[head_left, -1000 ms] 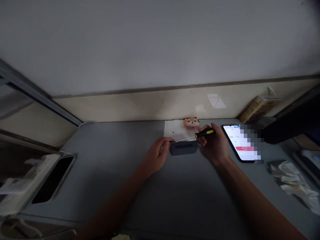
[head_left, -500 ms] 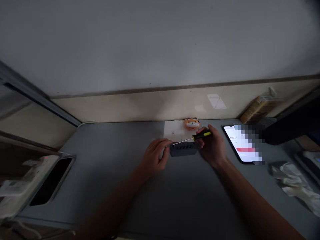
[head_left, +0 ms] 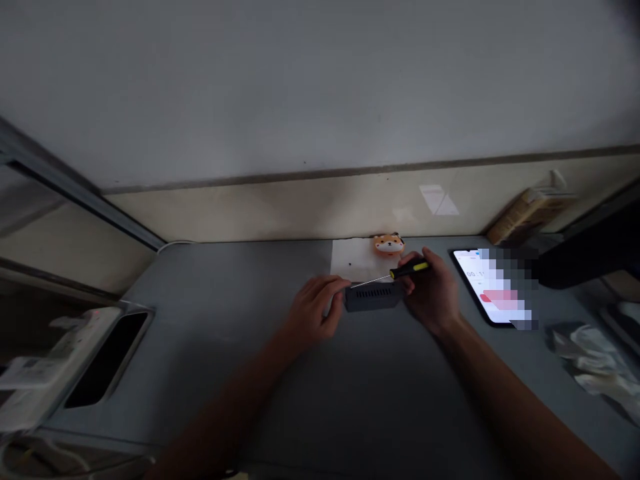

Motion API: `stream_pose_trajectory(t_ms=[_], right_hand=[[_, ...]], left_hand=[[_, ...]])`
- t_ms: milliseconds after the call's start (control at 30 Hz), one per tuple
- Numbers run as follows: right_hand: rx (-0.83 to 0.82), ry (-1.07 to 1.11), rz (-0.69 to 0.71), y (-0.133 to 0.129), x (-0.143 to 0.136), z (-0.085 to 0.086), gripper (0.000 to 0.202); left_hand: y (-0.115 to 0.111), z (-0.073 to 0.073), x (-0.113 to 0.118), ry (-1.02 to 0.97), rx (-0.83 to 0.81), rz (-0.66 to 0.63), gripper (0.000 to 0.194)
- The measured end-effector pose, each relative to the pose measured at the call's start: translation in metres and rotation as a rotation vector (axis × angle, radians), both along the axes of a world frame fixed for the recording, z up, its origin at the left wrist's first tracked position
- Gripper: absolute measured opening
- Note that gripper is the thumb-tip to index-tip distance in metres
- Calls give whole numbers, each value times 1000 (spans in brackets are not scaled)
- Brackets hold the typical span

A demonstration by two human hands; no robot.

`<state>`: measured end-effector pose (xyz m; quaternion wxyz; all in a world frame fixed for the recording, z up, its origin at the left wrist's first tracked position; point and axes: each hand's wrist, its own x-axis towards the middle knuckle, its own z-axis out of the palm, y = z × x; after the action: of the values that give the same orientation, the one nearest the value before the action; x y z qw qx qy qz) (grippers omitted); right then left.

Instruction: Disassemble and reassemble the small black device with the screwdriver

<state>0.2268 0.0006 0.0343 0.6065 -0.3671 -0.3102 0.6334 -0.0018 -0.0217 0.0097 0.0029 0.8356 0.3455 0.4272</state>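
A small dark grey box [head_left: 371, 303] with a row of vent slots sits at mid-table. My left hand [head_left: 320, 308] has its thumb and fingers closed at the box's left end, fingertips near the screwdriver's tip. In my right hand [head_left: 434, 293] is a screwdriver [head_left: 410, 269] with a black and yellow handle. Its thin shaft slants left along the box's top edge, the tip by my left fingertips. Behind the box lies a sheet of white paper [head_left: 350, 253] with a tiny dark speck on it. An orange and white animal-face case [head_left: 389, 245] rests on the paper's right part.
A lit phone [head_left: 485, 297] lies to the right, with crumpled tissue or plastic [head_left: 585, 350] beyond it. A box [head_left: 525, 217] leans on the wall at the back right. At the left stands a white device [head_left: 80, 367] beside a black panel [head_left: 110, 360].
The whole view has shifted slightly, so things appear a little further right. Both hands, the box and the screwdriver keep nearly the same arrangement.
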Motion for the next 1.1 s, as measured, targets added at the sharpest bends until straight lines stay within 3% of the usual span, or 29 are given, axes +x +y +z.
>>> stream_pose_trajectory(t_ms=[500, 867, 1000, 1100], right_hand=[[3, 5, 17, 0, -1, -2, 41], [-13, -14, 27, 1, 1, -5, 41], [-4, 2, 32, 3, 5, -5, 42], [21, -24, -71, 6, 6, -8, 42]], left_hand=[[1, -3, 1, -8, 25, 14, 27], [1, -2, -1, 57, -52, -10, 31], [4, -3, -7, 130, 29, -35, 38], [6, -1, -12, 195, 132, -59, 44]])
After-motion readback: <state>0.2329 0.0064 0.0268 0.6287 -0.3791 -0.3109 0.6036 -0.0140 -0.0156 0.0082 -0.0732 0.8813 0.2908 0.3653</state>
